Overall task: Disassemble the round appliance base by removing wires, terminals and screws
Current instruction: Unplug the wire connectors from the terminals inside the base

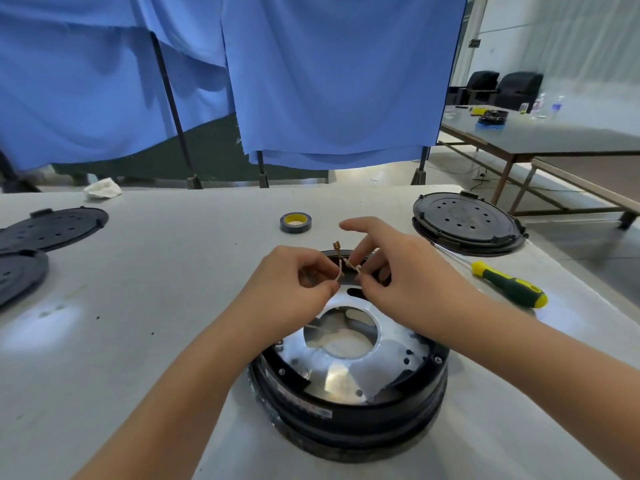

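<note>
The round appliance base [349, 414] sits on the white table near me, black-walled with a shiny metal plate [391, 344] and a central hole on top. Above its far rim, my left hand [294, 289] and my right hand [398, 282] both pinch thin brown wires [341, 270] between thumb and fingertips. One wire ends in a small metal terminal [336, 245] that sticks upward. A whitish wire [318, 328] runs inside the central hole. Small screws [438, 359] show along the black rim.
A green and yellow screwdriver [505, 284] lies to the right of the base. A tape roll [296, 222] stands behind the hands. Black round covers lie at far right [465, 221] and far left [52, 228]. A crumpled cloth [103, 188] rests at the table's back edge.
</note>
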Tool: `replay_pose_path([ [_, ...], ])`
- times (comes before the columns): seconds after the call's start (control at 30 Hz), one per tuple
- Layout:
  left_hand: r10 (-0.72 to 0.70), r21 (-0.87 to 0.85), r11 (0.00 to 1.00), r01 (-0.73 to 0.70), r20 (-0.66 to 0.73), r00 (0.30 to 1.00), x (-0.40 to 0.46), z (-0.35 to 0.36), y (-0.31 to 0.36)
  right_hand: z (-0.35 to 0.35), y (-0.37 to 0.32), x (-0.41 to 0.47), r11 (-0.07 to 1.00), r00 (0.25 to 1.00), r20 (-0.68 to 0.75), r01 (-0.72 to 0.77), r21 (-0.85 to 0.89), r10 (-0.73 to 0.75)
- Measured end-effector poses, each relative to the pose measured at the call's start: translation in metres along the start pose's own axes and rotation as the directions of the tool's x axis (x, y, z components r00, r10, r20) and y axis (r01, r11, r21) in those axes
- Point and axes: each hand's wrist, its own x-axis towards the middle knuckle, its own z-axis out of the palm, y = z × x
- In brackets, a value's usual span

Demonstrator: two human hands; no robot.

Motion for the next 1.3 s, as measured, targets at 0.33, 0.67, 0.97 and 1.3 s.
replay_pose_path([
  [0.33,-0.038,0.139,0.99,0.023,0.109,0.993,-0.005,-0.002,-0.012,0.006,0.007,0.001,0.792,0.928,0.074,0.351,-0.5,-0.365],
  [0.67,0.04,-0.331,0.941,-0.073,-0.106,0.994,-0.003,-0.024,-0.013,-0.015,-0.023,0.021,0.992,0.99,-0.07,0.123,0.038,-0.121],
  [0.97,0.054,-0.223,0.97,-0.101,-0.209,0.976,-0.002,-0.012,-0.027,-0.045,-0.022,0.048,0.91,0.99,-0.001,0.132,-0.393,-0.144],
  [1.3,0.089,0.075,0.994,-0.082,-0.084,0.992,-0.004,0.003,-0.034,-0.031,-0.012,0.021,0.92,0.992,0.017,0.125,-0.37,-0.128],
])
